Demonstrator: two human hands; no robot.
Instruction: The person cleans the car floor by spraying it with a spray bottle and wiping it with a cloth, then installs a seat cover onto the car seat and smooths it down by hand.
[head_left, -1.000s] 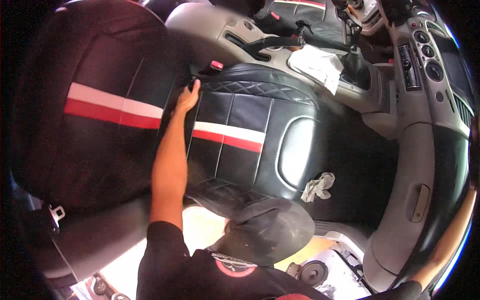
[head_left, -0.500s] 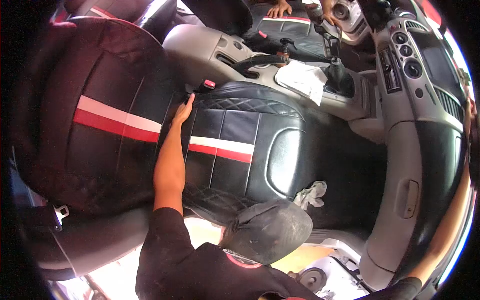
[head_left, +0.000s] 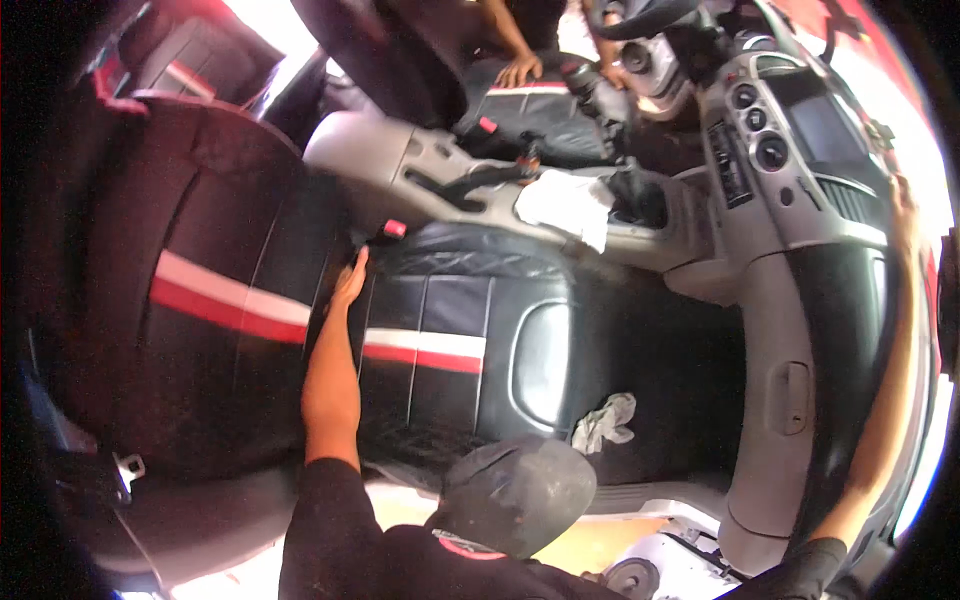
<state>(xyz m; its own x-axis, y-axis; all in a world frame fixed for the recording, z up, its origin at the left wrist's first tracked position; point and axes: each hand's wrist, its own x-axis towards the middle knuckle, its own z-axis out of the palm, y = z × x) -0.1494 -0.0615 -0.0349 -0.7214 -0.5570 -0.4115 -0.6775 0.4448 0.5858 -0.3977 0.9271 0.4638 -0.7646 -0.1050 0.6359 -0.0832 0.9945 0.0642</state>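
An arm at the right edge, which appears to be mine, runs along the dashboard's windshield side; my right hand point(head_left: 905, 205) rests near its top edge, fingers small but seemingly stretched out. My left hand is not in view. In front of me a person in a dark cap point(head_left: 515, 495) leans in at the front passenger seat. That person's left hand point(head_left: 349, 280) is at the gap between the black seat cushion point(head_left: 445, 305) and the backrest point(head_left: 215, 230), just below the red buckle point(head_left: 395, 229). Part of that hand is hidden in the gap.
A white cloth point(head_left: 565, 205) lies on the grey center console point(head_left: 400, 155). A grey rag point(head_left: 605, 422) is on the floor. Across the car, another person's hand point(head_left: 520, 70) touches the other front seat point(head_left: 540, 120). The glove box handle point(head_left: 793, 397) faces the seat.
The view has swung, so the seats and console sit lower and the dashboard farther left. The capped person's hand remains at the seat gap. My right hand remains along the dashboard edge.
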